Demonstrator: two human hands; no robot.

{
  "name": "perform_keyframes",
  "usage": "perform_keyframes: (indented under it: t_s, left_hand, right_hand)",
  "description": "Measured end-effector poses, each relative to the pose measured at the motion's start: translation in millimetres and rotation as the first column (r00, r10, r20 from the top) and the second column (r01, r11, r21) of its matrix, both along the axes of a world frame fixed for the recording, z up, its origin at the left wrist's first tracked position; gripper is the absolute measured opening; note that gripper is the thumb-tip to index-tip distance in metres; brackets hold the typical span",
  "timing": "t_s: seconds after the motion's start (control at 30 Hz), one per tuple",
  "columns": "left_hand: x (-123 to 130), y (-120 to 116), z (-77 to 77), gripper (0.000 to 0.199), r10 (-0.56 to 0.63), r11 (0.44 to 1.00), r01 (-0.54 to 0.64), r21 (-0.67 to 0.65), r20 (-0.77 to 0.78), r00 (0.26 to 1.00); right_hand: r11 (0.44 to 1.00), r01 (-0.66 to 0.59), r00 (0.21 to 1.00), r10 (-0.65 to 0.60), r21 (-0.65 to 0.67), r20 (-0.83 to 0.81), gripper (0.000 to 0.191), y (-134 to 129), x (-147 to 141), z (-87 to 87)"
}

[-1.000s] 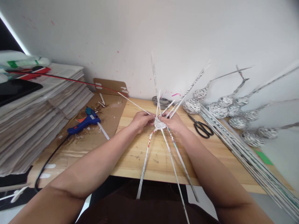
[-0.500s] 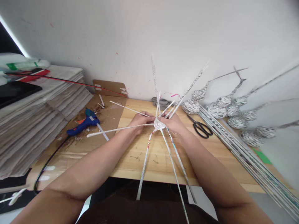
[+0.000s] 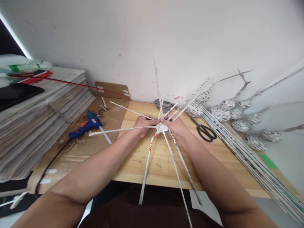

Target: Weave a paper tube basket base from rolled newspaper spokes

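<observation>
Between my hands, above the wooden table, is a small woven newspaper base (image 3: 162, 127) with rolled paper tubes fanning out all round it. My left hand (image 3: 144, 124) is closed at the base's left side, its thumb and fingers pinching the weave and a tube there. On the right side my right hand (image 3: 175, 126) grips the base, thumb on top near the centre. One paper tube (image 3: 147, 169) hangs toward my lap, and another paper tube (image 3: 123, 129) points left. Fingertips under the weave are partly hidden.
A blue glue gun (image 3: 85, 126) lies on cardboard at left, beside a tall stack of newspapers (image 3: 68, 91). Black scissors (image 3: 204, 130) and a bundle of paper tubes (image 3: 247, 161) lie at right. Several woven gourd shapes (image 3: 220, 112) stand along the wall (image 3: 142, 38).
The tubes at the upper right have tilted lower and farther right. Both hands stay on the woven base, with only slight finger movement.
</observation>
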State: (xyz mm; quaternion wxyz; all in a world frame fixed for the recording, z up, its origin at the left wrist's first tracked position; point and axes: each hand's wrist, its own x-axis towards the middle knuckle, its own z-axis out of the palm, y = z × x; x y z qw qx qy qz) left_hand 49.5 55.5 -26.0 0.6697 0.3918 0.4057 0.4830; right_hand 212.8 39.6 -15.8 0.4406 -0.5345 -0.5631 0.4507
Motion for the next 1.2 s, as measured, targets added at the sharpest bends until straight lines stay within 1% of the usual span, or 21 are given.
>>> perform_keyframes:
  t_s: [0.1, 0.2, 0.3, 0.4, 0.5, 0.6, 0.67, 0.73, 0.83, 0.9, 0.97, 1.0, 1.1, 1.2]
  left_hand:
    - [1.0, 0.0, 3.3, 0.034, 0.013, 1.000, -0.013, -0.015, -0.009, 1.000]
    - [0.2, 0.7, 4.0, 0.033, 0.006, 0.999, -0.007, -0.037, -0.016, 1.000]
    - [-1.2, 0.9, 2.0, 0.034, -0.008, 0.999, 0.008, -0.040, -0.008, 1.000]
    - [-2.1, 0.2, 1.2, 0.034, -0.027, 0.999, 0.027, -0.044, 0.004, 1.000]
    - [-2.2, -1.1, 3.1, 0.029, -0.044, 0.999, 0.043, -0.020, -0.010, 0.999]
    - [-1.2, -2.2, 4.9, 0.026, -0.036, 0.999, 0.036, -0.001, -0.018, 0.999]
    - [0.0, -2.7, 4.9, 0.027, -0.031, 1.000, 0.031, -0.007, -0.011, 0.999]
    - [1.8, -3.3, 3.9, 0.029, -0.033, 0.999, 0.033, -0.030, 0.016, 0.999]
    - [5.4, -4.6, 1.0, 0.034, -0.008, 0.998, 0.014, -0.063, 0.091, 0.996]
    - [7.7, -5.7, -1.0, 0.036, 0.014, 0.999, -0.007, -0.049, 0.139, 0.990]
    - [9.1, -6.4, -2.4, 0.036, 0.030, 1.000, -0.029, -0.008, 0.138, 0.990]
    - [9.2, -6.6, -2.8, 0.035, 0.040, 0.999, -0.043, 0.020, 0.107, 0.993]
    - [7.9, -5.5, -4.3, 0.027, 0.089, 0.987, -0.080, 0.137, -0.056, 0.994]
    - [5.3, -2.0, -8.5, 0.021, 0.123, 0.971, -0.086, 0.224, -0.154, 0.980]
  right_hand:
    - [1.000, 0.010, 0.992, -0.014, -0.027, -0.122, 0.035, 0.0, -1.8, 0.2]
    - [0.998, 0.054, 0.986, -0.055, -0.016, -0.160, 0.042, 1.2, -2.8, -1.8]
    - [0.997, 0.083, 0.980, -0.081, 0.007, -0.184, 0.041, 2.6, -4.4, -4.8]
    - [0.998, 0.061, 0.976, -0.053, 0.029, -0.211, 0.038, 2.8, -5.4, -6.1]
    - [0.998, 0.013, 0.982, 0.000, 0.067, -0.189, 0.033, 1.7, -4.1, -5.3]
    - [0.990, -0.017, 0.998, 0.027, 0.141, -0.065, 0.029, 0.2, -2.6, -3.8]
    - [0.978, 0.017, 1.000, -0.019, 0.206, 0.007, 0.028, -0.9, -3.1, -3.4]
    - [0.961, 0.105, 0.992, -0.119, 0.256, 0.040, 0.027, -1.7, -4.7, -3.8]
    - [0.933, 0.222, 0.962, -0.257, 0.282, 0.094, 0.025, -1.1, -6.4, -6.8]
    - [0.932, 0.255, 0.948, -0.293, 0.259, 0.121, 0.027, 0.7, -6.1, -10.2]
    - [0.943, 0.270, 0.952, -0.291, 0.194, 0.089, 0.030, 2.7, -5.5, -13.9]
    - [0.950, 0.271, 0.958, -0.281, 0.153, 0.053, 0.031, 3.3, -5.5, -15.4]
    - [0.966, 0.256, 0.965, -0.253, 0.034, -0.063, 0.032, 2.3, -7.3, -15.5]
    - [0.983, 0.177, 0.977, -0.182, -0.057, -0.106, 0.030, -2.5, -10.7, -9.6]
